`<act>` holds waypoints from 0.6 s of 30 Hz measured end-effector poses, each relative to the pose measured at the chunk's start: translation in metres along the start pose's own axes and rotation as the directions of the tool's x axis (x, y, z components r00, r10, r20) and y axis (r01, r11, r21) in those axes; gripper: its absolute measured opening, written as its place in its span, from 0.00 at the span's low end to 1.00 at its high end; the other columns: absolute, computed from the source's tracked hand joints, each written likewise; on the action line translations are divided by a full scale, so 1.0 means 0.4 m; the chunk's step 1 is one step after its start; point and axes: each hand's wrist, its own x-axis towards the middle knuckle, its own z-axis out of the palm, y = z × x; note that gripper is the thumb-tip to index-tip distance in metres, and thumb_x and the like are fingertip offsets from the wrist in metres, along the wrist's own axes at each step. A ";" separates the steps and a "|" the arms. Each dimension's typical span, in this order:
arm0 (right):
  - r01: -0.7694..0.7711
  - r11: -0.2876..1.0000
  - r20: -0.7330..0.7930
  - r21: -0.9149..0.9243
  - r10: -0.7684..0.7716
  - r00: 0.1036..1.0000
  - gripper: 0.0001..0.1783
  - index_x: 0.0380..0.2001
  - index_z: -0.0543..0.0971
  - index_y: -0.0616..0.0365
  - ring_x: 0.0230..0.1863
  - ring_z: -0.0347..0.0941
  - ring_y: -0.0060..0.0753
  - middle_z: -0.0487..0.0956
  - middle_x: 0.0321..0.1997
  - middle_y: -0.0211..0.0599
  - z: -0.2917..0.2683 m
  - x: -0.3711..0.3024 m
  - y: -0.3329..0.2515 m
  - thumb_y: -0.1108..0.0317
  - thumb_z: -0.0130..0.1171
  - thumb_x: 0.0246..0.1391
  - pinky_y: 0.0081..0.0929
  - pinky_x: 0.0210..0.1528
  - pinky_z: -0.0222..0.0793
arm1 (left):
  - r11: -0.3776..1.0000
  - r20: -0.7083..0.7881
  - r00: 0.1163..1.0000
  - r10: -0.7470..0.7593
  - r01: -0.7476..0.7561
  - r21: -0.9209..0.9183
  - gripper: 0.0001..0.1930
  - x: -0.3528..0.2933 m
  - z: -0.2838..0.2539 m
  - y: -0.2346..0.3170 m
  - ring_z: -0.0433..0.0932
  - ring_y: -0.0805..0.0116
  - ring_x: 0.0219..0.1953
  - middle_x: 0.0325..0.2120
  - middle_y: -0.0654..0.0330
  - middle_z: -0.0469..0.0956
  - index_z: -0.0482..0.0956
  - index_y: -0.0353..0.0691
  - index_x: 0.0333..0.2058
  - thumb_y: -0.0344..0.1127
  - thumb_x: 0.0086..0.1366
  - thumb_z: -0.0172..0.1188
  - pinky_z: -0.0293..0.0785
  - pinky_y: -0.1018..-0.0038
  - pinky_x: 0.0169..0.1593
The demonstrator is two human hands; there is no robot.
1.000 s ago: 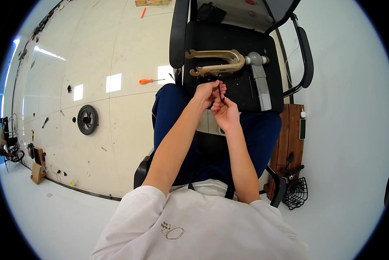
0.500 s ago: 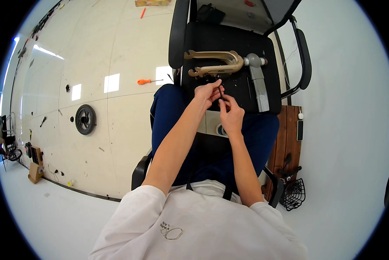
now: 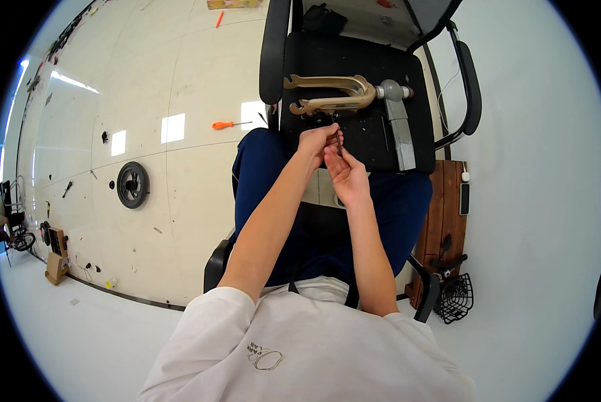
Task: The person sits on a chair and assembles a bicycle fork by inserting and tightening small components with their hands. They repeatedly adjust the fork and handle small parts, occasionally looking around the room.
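Note:
Over the front of the chair seat, my left hand [image 3: 319, 142] pinches a thin dark rod [image 3: 339, 139]. Just below it my right hand [image 3: 347, 177] is turned palm up, thumb and fingers at the rod's lower end; its grip there is partly hidden. Beyond the hands a bronze-coloured wheel fork [image 3: 341, 104] lies sideways on the black seat [image 3: 361, 144], its prongs toward the left. Against the fork's right end rests a grey hammer-shaped tool [image 3: 399, 127] with a rounded head and flat handle. Small dark parts beside the lower prong are hard to make out.
The black chair's armrests [image 3: 471, 94] flank the seat. On the floor at left lie an orange screwdriver [image 3: 223, 125], a small black wheel [image 3: 132, 185] and scattered bits. Low at right stand a brown wooden bench [image 3: 441, 201] and a black wire basket [image 3: 456, 299].
My right hand has rolled palm up and shifted slightly left, its fingers straighter. My left hand has barely moved and still pinches the rod. The fork stays in place.

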 end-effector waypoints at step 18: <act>0.463 0.022 0.325 -0.886 -0.683 0.655 0.09 0.39 0.76 0.66 0.26 0.79 0.32 0.80 0.26 0.44 0.012 -0.027 0.039 0.71 0.54 0.57 0.26 0.29 0.73 | 0.991 -0.093 0.993 0.080 -0.069 0.116 0.07 -0.007 0.006 -0.003 0.76 0.75 0.23 0.24 0.61 0.79 0.79 0.33 0.30 0.31 0.58 0.64 0.76 0.82 0.25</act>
